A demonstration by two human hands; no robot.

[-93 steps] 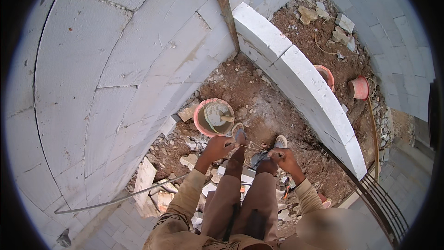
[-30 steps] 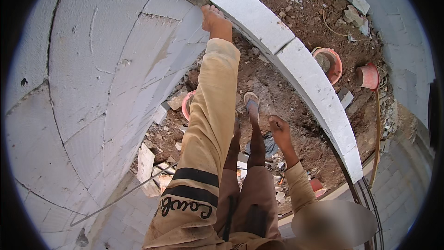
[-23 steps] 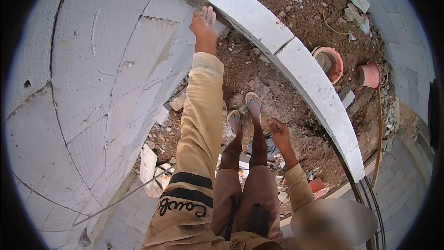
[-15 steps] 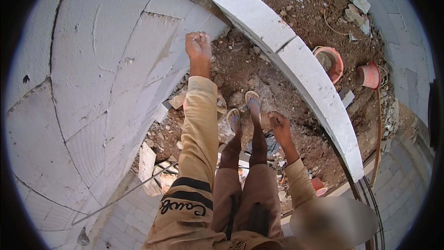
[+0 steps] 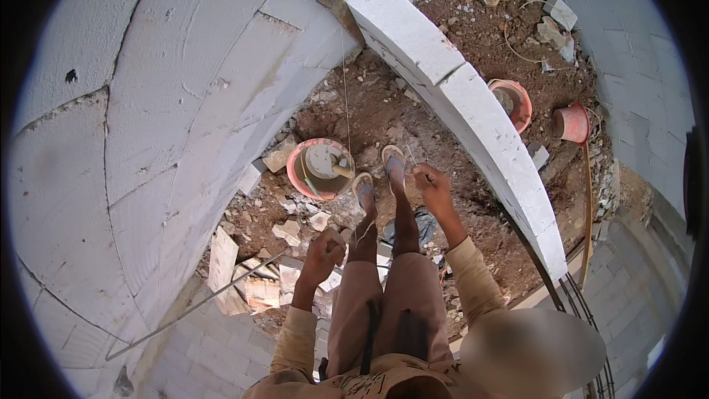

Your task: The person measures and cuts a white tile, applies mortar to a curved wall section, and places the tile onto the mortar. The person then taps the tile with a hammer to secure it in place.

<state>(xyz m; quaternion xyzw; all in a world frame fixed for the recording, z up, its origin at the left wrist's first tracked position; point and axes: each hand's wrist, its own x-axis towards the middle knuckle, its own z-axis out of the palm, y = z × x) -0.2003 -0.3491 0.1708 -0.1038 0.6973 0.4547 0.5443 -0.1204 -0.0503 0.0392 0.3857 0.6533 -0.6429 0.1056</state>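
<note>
My left hand [image 5: 323,257] is drawn in close to my left thigh, its fingers curled. A thin pale string [image 5: 346,96] hangs down from the wall side in front of me, and a slack loop of it shows beside that hand, which seems to pinch it. My right hand [image 5: 434,192] is raised over the ground right of my feet, thumb and fingertips pressed together. From them sticks a thin, light, nail-like piece [image 5: 411,157], too small to name surely. Left of my feet sits a red bucket [image 5: 294,166] holding grey mix and a handled tool.
A wall of pale blocks [image 5: 185,103] rises on my left. To the right stands a low white block wall [image 5: 487,129], with a round red tub [image 5: 523,107] and a small red bucket [image 5: 572,124] beyond it. Broken blocks [image 5: 286,233] and rubble lie on the soil.
My left hand has come back from far out along the left wall to near my thigh, uncovering the bucket. My right hand has shifted slightly left, still pinching the thin piece.
</note>
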